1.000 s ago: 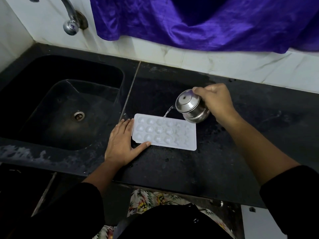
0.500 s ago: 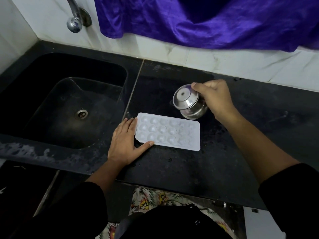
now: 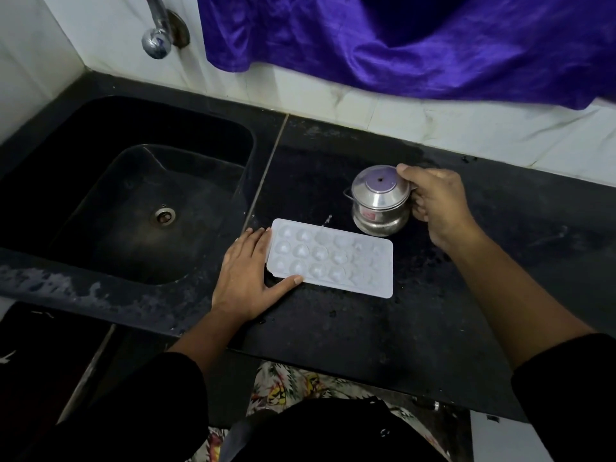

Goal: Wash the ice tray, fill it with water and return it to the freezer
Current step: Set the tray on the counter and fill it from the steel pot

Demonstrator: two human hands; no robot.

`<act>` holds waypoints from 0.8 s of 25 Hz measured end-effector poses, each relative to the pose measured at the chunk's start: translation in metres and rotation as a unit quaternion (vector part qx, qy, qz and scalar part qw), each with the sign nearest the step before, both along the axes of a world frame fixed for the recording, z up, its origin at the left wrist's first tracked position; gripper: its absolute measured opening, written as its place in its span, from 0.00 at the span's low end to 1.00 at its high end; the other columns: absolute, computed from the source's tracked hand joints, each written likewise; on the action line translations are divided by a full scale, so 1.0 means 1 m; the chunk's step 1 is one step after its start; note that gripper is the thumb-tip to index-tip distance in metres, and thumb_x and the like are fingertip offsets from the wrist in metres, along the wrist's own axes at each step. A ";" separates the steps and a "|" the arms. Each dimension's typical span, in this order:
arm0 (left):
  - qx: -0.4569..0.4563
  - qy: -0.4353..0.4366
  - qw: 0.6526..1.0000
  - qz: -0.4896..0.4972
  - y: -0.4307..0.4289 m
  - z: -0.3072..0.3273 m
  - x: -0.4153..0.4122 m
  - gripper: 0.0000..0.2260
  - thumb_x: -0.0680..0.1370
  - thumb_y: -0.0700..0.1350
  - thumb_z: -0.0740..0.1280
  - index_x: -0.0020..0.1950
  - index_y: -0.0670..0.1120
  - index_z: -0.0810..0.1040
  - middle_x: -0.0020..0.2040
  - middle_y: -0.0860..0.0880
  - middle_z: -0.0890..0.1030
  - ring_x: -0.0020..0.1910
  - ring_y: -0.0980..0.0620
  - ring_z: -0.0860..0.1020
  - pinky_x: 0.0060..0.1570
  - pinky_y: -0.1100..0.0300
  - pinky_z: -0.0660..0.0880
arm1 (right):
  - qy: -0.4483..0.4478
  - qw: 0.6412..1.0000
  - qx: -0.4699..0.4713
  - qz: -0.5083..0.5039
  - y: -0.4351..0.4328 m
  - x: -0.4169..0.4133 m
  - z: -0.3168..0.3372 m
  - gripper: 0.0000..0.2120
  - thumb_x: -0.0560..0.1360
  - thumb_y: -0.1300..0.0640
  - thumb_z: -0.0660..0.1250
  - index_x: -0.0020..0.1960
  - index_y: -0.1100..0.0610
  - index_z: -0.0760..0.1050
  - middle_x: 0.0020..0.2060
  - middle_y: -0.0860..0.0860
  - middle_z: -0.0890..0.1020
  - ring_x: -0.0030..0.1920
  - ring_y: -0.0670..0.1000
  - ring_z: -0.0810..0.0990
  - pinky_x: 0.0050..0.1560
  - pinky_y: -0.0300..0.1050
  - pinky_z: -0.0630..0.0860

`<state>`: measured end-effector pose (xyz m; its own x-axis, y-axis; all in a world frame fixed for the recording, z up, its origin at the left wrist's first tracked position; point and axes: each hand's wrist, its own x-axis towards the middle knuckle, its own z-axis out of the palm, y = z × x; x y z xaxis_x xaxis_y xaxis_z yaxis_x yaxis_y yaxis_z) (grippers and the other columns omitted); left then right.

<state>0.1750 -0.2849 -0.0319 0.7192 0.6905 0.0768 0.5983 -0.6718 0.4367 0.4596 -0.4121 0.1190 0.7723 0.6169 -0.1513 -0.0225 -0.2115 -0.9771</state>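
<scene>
The ice tray lies on the counter against the left hand's straight, close-set fingers. The right hand's fingers curl round a steel pot just beyond, seemingly trickling water.

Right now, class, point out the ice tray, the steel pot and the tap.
ice tray (image 3: 380, 281): head view, flat rim near its right end.
steel pot (image 3: 373, 198): head view, shiny domed top.
tap (image 3: 156, 40): head view, rounded spout end.
</scene>
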 end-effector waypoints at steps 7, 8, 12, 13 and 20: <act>0.002 -0.004 1.000 -0.002 0.000 0.000 0.000 0.48 0.74 0.78 0.59 0.83 0.47 0.58 0.82 0.48 0.63 0.83 0.48 0.57 0.81 0.46 0.54 | -0.127 0.990 -0.011 0.053 0.029 -0.013 0.011 0.24 0.77 0.54 0.74 0.27 0.62 0.71 0.23 0.52 0.70 0.25 0.49 0.67 0.30 0.40 0.65; 0.002 -0.005 1.000 -0.002 0.000 0.000 0.000 0.48 0.74 0.78 0.59 0.83 0.47 0.58 0.82 0.48 0.63 0.83 0.48 0.57 0.81 0.46 0.54 | -0.172 0.981 -0.039 0.075 0.034 -0.014 0.010 0.25 0.76 0.52 0.75 0.27 0.62 0.71 0.23 0.52 0.70 0.25 0.50 0.67 0.31 0.43 0.65; -0.004 -0.012 1.000 0.003 0.000 0.000 0.000 0.49 0.73 0.78 0.59 0.83 0.47 0.60 0.82 0.47 0.64 0.83 0.47 0.57 0.81 0.45 0.55 | -0.342 0.915 -0.179 0.120 0.047 -0.027 0.007 0.27 0.76 0.46 0.72 0.25 0.58 0.68 0.19 0.47 0.67 0.22 0.48 0.66 0.30 0.45 0.65; -0.005 -0.014 1.000 0.004 0.000 0.001 0.000 0.49 0.73 0.78 0.58 0.83 0.47 0.60 0.82 0.47 0.64 0.83 0.47 0.57 0.81 0.45 0.55 | -0.371 0.899 -0.198 0.123 0.050 -0.031 0.008 0.27 0.77 0.46 0.71 0.26 0.58 0.67 0.20 0.48 0.67 0.22 0.49 0.67 0.29 0.44 0.65; -0.006 -0.017 1.000 0.007 -0.001 0.000 0.000 0.49 0.73 0.78 0.60 0.83 0.47 0.60 0.82 0.48 0.64 0.82 0.48 0.57 0.81 0.45 0.55 | -0.411 0.877 -0.221 0.120 0.053 -0.036 0.010 0.27 0.77 0.45 0.70 0.26 0.58 0.67 0.20 0.48 0.67 0.23 0.49 0.67 0.29 0.43 0.62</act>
<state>0.1747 -0.2857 -0.0321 0.7068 0.7014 0.0927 0.5921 -0.6581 0.4651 0.4231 -0.3588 0.1292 0.5885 0.7979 0.1302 0.7471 -0.4752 -0.4648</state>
